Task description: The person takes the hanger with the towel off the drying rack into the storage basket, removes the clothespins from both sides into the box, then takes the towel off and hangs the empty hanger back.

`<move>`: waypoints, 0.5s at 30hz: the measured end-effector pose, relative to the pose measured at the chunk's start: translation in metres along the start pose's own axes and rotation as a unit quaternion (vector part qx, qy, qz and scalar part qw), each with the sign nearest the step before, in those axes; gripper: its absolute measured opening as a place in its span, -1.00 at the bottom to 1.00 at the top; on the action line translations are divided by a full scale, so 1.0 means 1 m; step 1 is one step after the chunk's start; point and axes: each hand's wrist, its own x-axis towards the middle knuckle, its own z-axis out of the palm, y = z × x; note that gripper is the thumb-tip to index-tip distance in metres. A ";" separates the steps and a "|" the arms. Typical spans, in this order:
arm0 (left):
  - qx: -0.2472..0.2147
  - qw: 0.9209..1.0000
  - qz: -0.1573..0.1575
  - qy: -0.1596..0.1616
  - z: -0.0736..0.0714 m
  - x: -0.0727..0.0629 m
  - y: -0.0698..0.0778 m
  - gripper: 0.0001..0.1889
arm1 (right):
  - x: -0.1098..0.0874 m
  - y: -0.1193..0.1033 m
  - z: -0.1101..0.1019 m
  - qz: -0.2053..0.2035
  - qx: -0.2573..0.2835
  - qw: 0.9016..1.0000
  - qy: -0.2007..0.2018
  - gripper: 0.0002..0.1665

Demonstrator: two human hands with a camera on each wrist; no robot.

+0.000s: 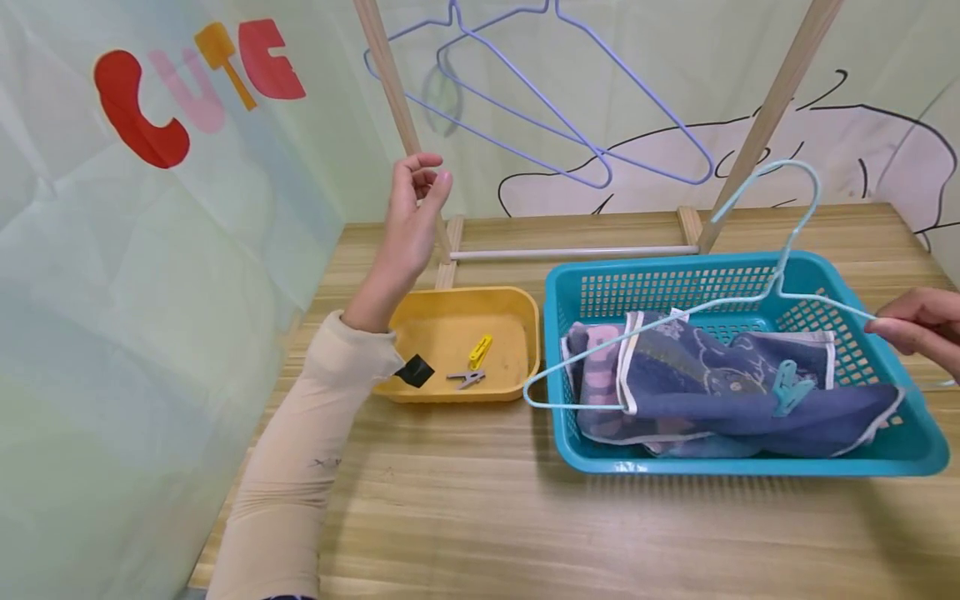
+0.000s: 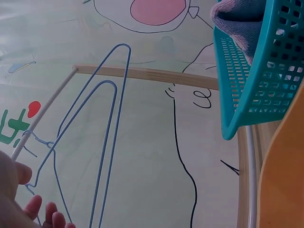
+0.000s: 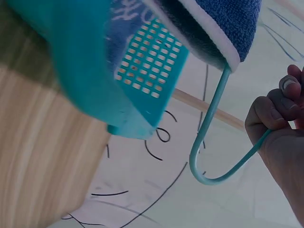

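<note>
My right hand (image 1: 926,329) pinches a pale teal clothes hanger (image 1: 697,310) near its right shoulder. A dark blue patterned towel (image 1: 697,404) hangs over the hanger's bottom bar, a teal clothespin (image 1: 787,387) clipped on it. In the right wrist view, curled fingers of the right hand (image 3: 280,111) hold the hanger (image 3: 204,142) beside its rounded end. My left hand (image 1: 416,208) is raised near the left wooden post of a rack, fingers loosely bent and holding nothing. Two blue hangers (image 1: 570,133) hang from the rack; the left wrist view shows its rod (image 2: 47,107).
Below the hanger stands a teal basket (image 1: 558,350) with more folded cloth inside. To its left, a yellow tray (image 1: 525,333) holds a yellow clothespin (image 1: 480,352) and a grey clothespin (image 1: 468,379). The rack's white lower bar (image 1: 577,252) runs behind them.
</note>
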 end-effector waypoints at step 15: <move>0.050 0.991 -0.039 -0.119 0.019 -0.029 -0.015 -0.62 | -0.007 0.004 0.012 0.062 -0.110 0.989 -0.077 -0.73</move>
